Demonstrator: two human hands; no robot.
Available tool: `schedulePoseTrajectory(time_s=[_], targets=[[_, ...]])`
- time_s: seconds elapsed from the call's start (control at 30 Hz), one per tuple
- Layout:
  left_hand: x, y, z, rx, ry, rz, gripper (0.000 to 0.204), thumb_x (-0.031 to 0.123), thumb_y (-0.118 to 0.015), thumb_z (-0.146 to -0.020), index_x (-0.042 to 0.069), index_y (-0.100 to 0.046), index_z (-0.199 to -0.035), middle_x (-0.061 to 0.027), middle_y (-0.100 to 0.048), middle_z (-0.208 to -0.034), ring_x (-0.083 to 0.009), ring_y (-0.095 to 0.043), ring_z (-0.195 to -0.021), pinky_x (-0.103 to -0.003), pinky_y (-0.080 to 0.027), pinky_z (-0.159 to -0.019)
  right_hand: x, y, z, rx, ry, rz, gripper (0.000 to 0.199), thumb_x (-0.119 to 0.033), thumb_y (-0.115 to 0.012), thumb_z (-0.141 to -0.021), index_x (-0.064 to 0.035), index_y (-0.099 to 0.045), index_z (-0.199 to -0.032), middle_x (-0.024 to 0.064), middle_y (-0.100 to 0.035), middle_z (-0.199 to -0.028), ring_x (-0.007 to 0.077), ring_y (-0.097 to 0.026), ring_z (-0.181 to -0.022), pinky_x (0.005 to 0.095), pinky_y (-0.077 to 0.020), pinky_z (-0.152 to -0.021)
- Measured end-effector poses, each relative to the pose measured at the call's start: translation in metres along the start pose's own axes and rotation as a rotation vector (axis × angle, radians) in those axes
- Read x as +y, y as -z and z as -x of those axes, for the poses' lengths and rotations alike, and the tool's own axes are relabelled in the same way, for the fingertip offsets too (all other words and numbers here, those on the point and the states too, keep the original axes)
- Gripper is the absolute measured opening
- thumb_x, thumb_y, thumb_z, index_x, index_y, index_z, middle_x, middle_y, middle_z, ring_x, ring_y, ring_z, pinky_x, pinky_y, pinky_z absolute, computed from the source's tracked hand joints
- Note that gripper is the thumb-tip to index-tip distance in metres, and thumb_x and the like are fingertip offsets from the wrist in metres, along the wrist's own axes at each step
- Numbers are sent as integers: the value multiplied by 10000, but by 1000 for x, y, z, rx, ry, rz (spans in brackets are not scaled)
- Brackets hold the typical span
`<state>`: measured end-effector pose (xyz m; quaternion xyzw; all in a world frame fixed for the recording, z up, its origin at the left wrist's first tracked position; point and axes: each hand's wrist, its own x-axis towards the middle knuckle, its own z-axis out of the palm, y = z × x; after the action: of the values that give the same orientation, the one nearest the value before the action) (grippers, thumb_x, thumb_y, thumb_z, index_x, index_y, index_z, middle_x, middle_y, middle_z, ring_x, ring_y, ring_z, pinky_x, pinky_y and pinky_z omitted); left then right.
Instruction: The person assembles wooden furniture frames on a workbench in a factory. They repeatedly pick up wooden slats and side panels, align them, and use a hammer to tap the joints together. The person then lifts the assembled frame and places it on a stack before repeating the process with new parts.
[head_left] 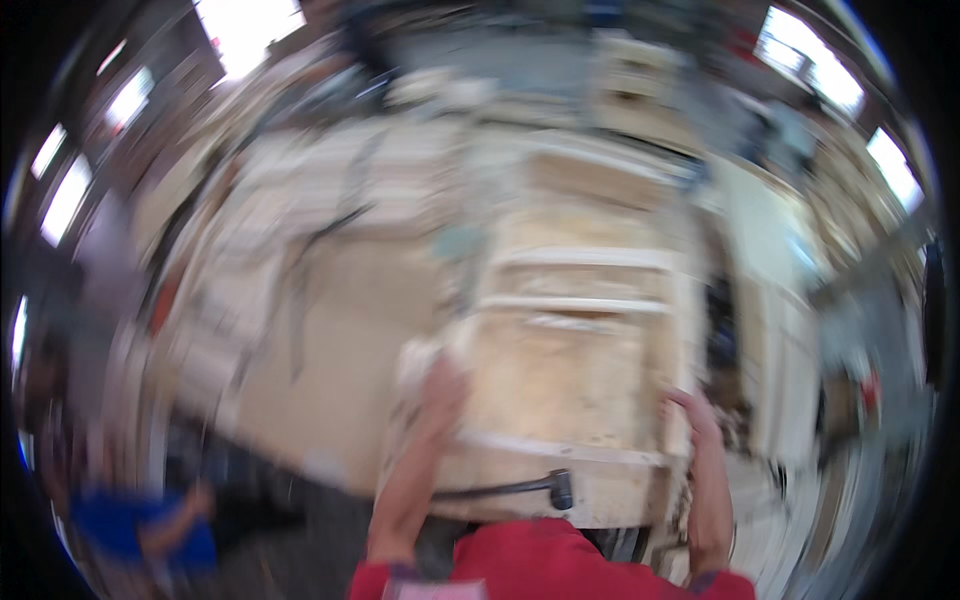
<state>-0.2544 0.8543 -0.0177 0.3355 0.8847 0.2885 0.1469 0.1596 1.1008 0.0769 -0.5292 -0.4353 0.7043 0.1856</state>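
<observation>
Frame [580, 305], long axis away from body [540, 565], left hand [442, 390] and right hand [694, 408] alongside, grip unclear.

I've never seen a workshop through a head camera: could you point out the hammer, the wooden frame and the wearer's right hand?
Hammer [561, 489]: head view, on its dark head.
Wooden frame [585, 304]: head view, on a pale crossbar.
Right hand [697, 412]: head view, mid-hand, blurred.
</observation>
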Motion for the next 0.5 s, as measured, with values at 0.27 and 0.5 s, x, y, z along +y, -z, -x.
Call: schedulePoseTrajectory(time_s=[0.27,0.5], targets=[[58,18,-22,159,-248,-17,798,224,-740,-837,-17,-398,-1517,-307,-561,-1359,-474,-536,-1258,-495,-423,-1087,-73,6,88,-64,377,-118,315,-222,-724,-924,-39,-534,-1096,54,-615,-766,141,-608,-562,296,-514,-487],[208,68,-89,369,-584,80,696,192,-691,-925,-17,-398,-1521,-262,-467,-1512,-439,-432,-1396,-494,-344,-1158,-170,24,-29,111,515,-586,242,-233,-705,-961,-70,-532,-1006,31,-556,-712,154,-564,-542,320,-506,-489]])
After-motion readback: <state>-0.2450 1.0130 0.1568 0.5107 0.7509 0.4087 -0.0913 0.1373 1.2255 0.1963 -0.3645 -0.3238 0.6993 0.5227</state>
